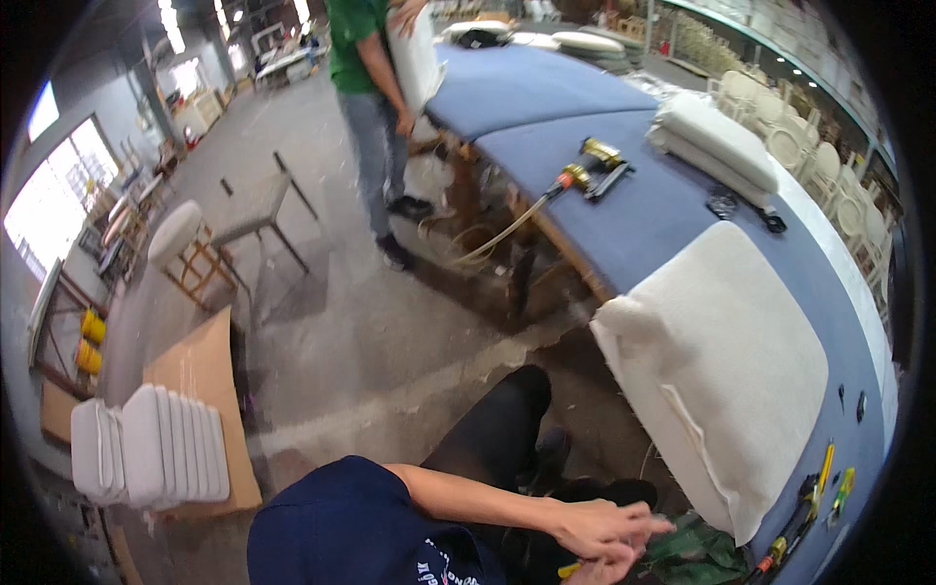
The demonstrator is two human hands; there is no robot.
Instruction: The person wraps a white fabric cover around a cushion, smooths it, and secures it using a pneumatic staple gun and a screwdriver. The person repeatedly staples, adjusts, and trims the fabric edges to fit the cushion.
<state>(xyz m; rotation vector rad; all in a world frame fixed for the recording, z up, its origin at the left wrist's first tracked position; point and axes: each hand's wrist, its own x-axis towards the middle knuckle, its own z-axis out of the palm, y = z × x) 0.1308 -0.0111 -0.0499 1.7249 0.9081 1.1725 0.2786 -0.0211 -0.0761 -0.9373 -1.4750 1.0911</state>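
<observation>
Hands (600,536) closed together on small yellow item (568,569), blue padded table (624,224), concrete workshop floor (361,331).

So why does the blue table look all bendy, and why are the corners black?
In the head view, the fisheye lens curves the table edges and leaves a black rim; the window at left glares white; the hands at the bottom look a little smeared.

A white seat cushion (717,366) overhangs the near edge of the blue padded table (624,219), just above the person's hands (600,531). Past the cushion, bare blue surface runs to a staple gun (597,166) and stacked cushions (717,141).
</observation>
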